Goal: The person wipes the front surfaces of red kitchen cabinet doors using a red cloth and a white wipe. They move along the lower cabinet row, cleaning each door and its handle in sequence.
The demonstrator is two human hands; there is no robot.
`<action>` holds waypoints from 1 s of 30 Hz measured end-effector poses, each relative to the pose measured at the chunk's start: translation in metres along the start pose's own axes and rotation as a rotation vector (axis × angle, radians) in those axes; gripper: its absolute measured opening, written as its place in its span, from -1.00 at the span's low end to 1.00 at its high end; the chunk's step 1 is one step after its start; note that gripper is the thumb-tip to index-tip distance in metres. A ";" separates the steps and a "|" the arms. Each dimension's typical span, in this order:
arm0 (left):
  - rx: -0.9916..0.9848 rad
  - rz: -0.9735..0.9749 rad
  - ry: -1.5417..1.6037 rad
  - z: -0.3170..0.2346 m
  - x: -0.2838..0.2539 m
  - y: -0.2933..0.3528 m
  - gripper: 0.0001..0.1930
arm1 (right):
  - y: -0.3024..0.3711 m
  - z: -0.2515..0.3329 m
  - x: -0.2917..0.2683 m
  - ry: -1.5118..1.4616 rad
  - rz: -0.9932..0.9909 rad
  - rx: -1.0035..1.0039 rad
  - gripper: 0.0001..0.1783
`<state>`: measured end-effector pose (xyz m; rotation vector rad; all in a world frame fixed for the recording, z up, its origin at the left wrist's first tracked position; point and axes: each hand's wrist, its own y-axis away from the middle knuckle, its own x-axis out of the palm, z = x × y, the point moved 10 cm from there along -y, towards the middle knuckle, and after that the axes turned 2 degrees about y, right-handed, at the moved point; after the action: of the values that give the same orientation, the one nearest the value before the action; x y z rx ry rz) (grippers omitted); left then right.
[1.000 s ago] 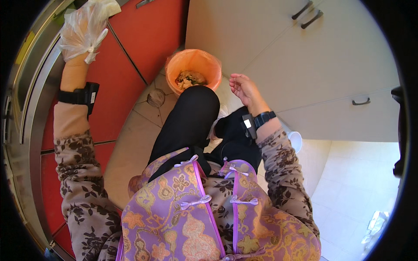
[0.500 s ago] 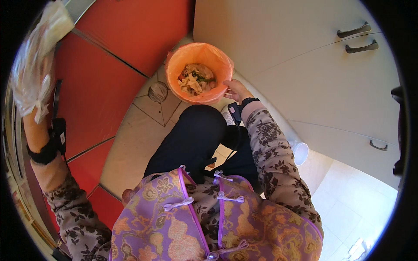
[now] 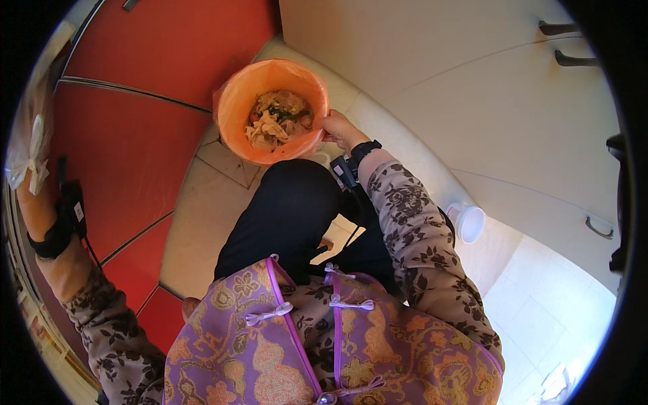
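Observation:
An orange-lined waste bin [image 3: 233, 101] stands on the floor in front of my knees, with food scraps [image 3: 280, 120] and pale, crumpled bits at its bottom. My right hand [image 3: 339, 128] grips the right side of its rim, fingers folded over the thin orange liner. Far to the left, my left hand [image 3: 35, 202] is raised beside the red cabinet. A clear plastic bag [image 3: 28, 138] with a knot covers it beyond the wrist. The fingers are hidden, so I cannot tell whether the bag is held or wrapped round the hand.
Red cabinet doors [image 3: 121, 148] rise along the left. Cream cabinets [image 3: 472, 108] with dark handles stand at the right. A small white tub [image 3: 470, 225] lies on the tiled floor beside my right forearm, and my bent knee [image 3: 297, 192] nearly meets the bin.
The bin and my right hand sit further left in the picture. My left hand and the plastic bag have shifted toward the left rim, where more of the bag is cut off.

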<state>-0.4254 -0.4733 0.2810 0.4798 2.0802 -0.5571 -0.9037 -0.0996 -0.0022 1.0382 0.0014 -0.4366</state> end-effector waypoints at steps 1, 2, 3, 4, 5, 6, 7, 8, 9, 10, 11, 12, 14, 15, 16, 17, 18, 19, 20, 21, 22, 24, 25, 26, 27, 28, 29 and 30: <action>-0.005 0.006 0.012 0.001 0.000 0.001 -0.52 | -0.002 0.000 0.007 0.043 0.029 -0.009 -0.67; -0.008 0.012 0.017 0.002 0.002 0.004 -0.52 | -0.004 -0.002 0.013 0.054 0.049 -0.004 -0.67; -0.016 0.011 0.022 0.003 0.002 0.004 -0.53 | -0.006 -0.003 0.021 0.076 0.084 -0.009 -0.67; -0.019 0.014 0.028 0.005 0.004 0.005 -0.53 | -0.008 -0.004 0.028 0.105 0.112 -0.013 -0.67; -0.021 0.016 0.038 0.006 0.005 0.007 -0.54 | -0.010 -0.006 0.032 0.145 0.124 -0.001 -0.67; -0.025 0.019 0.043 0.007 0.007 0.007 -0.54 | -0.010 -0.009 0.043 0.149 0.200 0.013 -0.55; -0.026 0.026 0.053 0.008 0.009 0.009 -0.55 | -0.010 -0.005 0.052 0.138 0.253 -0.018 -0.53; -0.033 0.026 0.066 0.010 0.010 0.008 -0.55 | -0.010 -0.006 0.058 0.148 0.265 0.004 -0.50; -0.039 0.029 0.076 0.012 0.011 0.009 -0.55 | -0.009 -0.004 0.066 0.145 0.300 0.009 -0.48; -0.045 0.032 0.085 0.014 0.011 0.010 -0.56 | -0.007 -0.003 0.073 0.137 0.335 0.022 -0.33; -0.051 0.031 0.097 0.015 0.009 0.011 -0.56 | -0.006 0.000 0.074 0.103 0.314 0.029 -0.33; -0.058 0.029 0.112 0.017 0.007 0.014 -0.57 | -0.005 0.004 0.075 0.065 0.300 0.021 -0.34; -0.089 0.031 0.161 0.024 0.000 0.020 -0.57 | -0.005 0.007 0.071 -0.017 0.223 0.051 -0.27; -0.116 0.035 0.201 0.030 -0.003 0.025 -0.58 | -0.006 0.012 0.070 -0.028 0.207 0.029 -0.30; -0.151 0.037 0.254 0.037 -0.008 0.033 -0.58 | -0.008 0.013 0.067 -0.031 0.178 0.029 -0.32; -0.191 0.040 0.311 0.046 -0.010 0.040 -0.59 | -0.010 0.014 0.064 -0.030 0.154 0.027 -0.34; -0.210 0.041 0.325 0.053 -0.013 0.047 -0.59 | -0.013 0.015 0.064 -0.044 0.151 0.022 -0.36; -0.217 0.042 0.327 0.059 -0.014 0.054 -0.59 | -0.015 0.016 0.063 -0.054 0.154 0.016 -0.38; -0.121 0.029 0.129 0.058 -0.018 0.055 -0.60 | -0.017 0.017 0.062 -0.067 0.131 0.005 -0.40; -0.030 -0.001 -0.072 0.054 -0.022 0.058 -0.60 | -0.016 0.017 0.059 -0.078 0.123 0.006 -0.47; 0.114 -0.036 -0.211 0.045 -0.026 0.058 -0.61 | -0.014 0.021 0.062 -0.121 0.144 -0.018 -0.48; 0.130 -0.014 -0.297 0.048 -0.028 0.063 -0.63 | -0.003 0.026 0.052 -0.209 0.122 -0.037 -0.51; -0.002 0.042 -0.256 0.062 -0.028 0.064 -0.63 | 0.006 0.034 0.050 -0.272 0.171 -0.073 -0.52; -0.173 0.102 -0.226 0.080 -0.027 0.066 -0.64 | 0.015 0.032 0.040 -0.321 0.139 -0.043 -0.52; -0.319 0.113 -0.223 0.095 -0.028 0.070 -0.64 | 0.027 0.033 0.032 -0.381 0.149 -0.042 -0.51; -0.374 0.114 -0.217 0.100 -0.028 0.073 -0.64 | 0.038 0.034 0.019 -0.472 0.135 -0.046 -0.54; -0.360 0.100 -0.154 0.100 -0.027 0.073 -0.63 | 0.049 0.025 0.000 -0.568 0.040 -0.017 -0.57; -0.334 0.077 -0.084 0.100 -0.021 0.071 -0.63 | 0.056 0.028 -0.004 -0.693 0.091 -0.068 -0.59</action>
<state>-0.3102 -0.4732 0.2351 0.3336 2.0129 -0.1751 -0.8934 -0.0970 0.0596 0.7741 -0.6419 -0.6890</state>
